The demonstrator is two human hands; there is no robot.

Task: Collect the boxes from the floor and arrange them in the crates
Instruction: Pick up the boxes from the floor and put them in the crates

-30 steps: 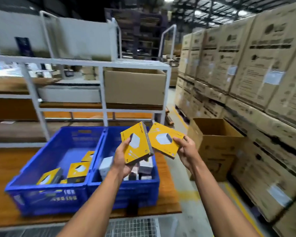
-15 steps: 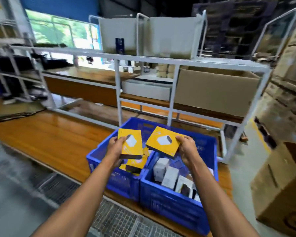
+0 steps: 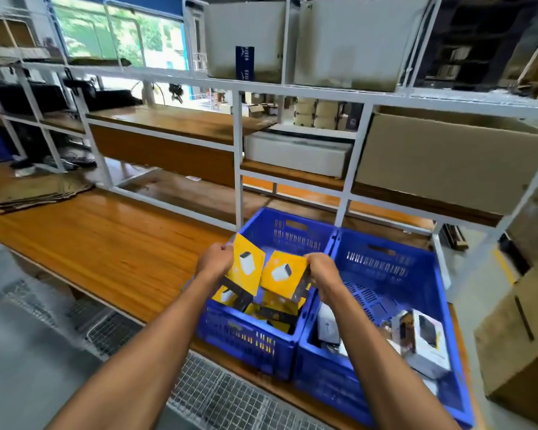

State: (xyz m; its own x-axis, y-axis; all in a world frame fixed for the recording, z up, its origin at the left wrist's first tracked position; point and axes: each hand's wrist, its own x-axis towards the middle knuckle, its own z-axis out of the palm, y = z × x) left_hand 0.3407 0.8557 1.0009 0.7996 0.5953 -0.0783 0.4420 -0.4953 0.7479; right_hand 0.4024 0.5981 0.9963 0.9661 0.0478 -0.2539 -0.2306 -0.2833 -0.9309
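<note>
I'm looking into a warehouse packing area: a white metal rack at twelve o'clock carries grey bins and a brown carton, blue plastic crates sit on a long wooden bench, and flattened cardboard lies at ten o'clock.

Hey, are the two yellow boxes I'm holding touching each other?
Cannot tell. In the head view the box in the left hand overlaps the edge of the box in the right hand over the left crate; contact isn't plain.
</note>
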